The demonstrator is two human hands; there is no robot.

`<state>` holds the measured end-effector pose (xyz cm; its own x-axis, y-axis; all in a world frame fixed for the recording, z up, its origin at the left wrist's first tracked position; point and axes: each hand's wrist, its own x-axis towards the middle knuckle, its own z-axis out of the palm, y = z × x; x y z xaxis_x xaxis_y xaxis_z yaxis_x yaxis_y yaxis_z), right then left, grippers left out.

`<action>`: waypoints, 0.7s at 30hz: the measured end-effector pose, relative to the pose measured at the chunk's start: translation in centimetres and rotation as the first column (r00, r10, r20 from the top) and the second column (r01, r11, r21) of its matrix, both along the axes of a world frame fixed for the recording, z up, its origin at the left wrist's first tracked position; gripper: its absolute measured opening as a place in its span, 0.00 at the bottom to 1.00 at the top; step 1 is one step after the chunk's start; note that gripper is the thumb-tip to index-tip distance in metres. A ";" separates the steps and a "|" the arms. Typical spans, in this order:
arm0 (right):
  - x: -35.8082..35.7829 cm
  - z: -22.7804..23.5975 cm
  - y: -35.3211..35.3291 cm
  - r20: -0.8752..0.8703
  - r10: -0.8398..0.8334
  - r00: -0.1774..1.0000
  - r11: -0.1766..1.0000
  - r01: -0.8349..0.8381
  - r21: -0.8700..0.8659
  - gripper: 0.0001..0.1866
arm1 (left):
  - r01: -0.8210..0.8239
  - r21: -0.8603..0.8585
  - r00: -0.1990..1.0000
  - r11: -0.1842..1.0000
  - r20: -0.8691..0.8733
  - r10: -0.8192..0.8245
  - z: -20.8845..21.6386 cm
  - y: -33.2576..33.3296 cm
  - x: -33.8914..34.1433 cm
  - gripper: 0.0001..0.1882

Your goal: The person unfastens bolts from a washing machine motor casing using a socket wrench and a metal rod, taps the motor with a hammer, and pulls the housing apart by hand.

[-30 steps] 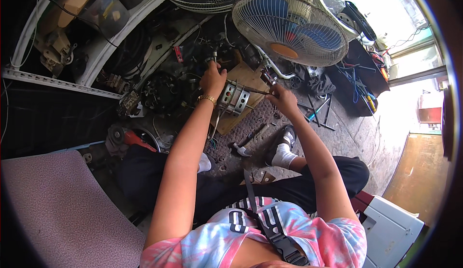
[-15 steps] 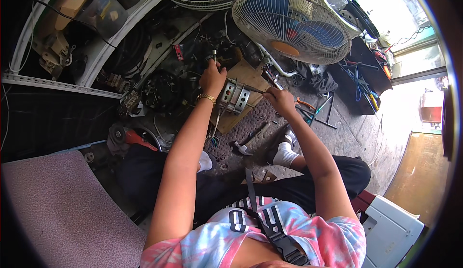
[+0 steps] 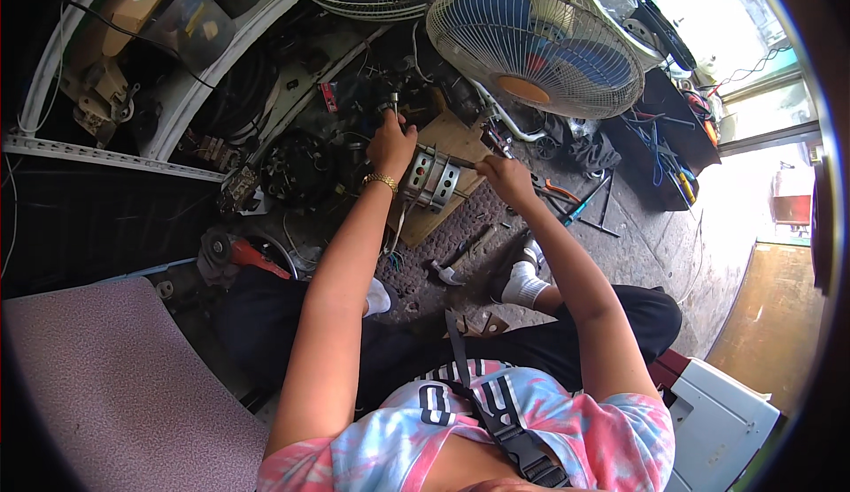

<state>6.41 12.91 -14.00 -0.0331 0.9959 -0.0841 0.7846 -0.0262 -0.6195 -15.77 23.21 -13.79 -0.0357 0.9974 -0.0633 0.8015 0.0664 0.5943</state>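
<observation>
A silver, slotted electric motor (image 3: 431,182) rests on a wooden board (image 3: 427,226) on the floor before me. Just left of it is my left hand (image 3: 390,145), closed, with a gold bracelet on the wrist. A short shiny metal piece (image 3: 394,100) stands up beyond its fingers; what the fist grips is mostly hidden. On the motor's right side, my right hand (image 3: 508,180) is closed round a slim dark rod-like tool (image 3: 462,163). That tool's far end points left and reaches the motor's upper right edge.
A caged fan (image 3: 536,45) with blue blades stands beyond the board. A hammer (image 3: 447,271) lies between my feet, and orange-handled pliers (image 3: 561,191) lie at the right. Farther right is a black toolbox (image 3: 660,151). Metal shelving (image 3: 177,107) and a pink-topped seat (image 3: 106,377) flank the left.
My right hand has shifted slightly left, bringing the dark tool closer over the motor's edge. My left hand stays almost in the same place.
</observation>
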 end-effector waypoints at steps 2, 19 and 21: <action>-0.2 0.4 -0.1 0.002 -0.015 1.000 0.994 0.015 0.106 0.15 | -0.001 0.000 1.000 1.000 0.002 0.001 0.1 0.0 0.2 0.16; 0.8 -2.0 2.9 -0.410 0.133 0.902 0.968 -0.206 -0.141 0.12 | -0.002 0.034 1.000 0.999 -0.025 0.003 0.8 -0.1 0.7 0.16; 0.3 -2.5 2.4 -0.401 0.124 0.908 0.973 -0.189 -0.129 0.13 | -0.031 0.031 0.999 0.999 -0.038 0.033 0.5 -0.4 0.5 0.16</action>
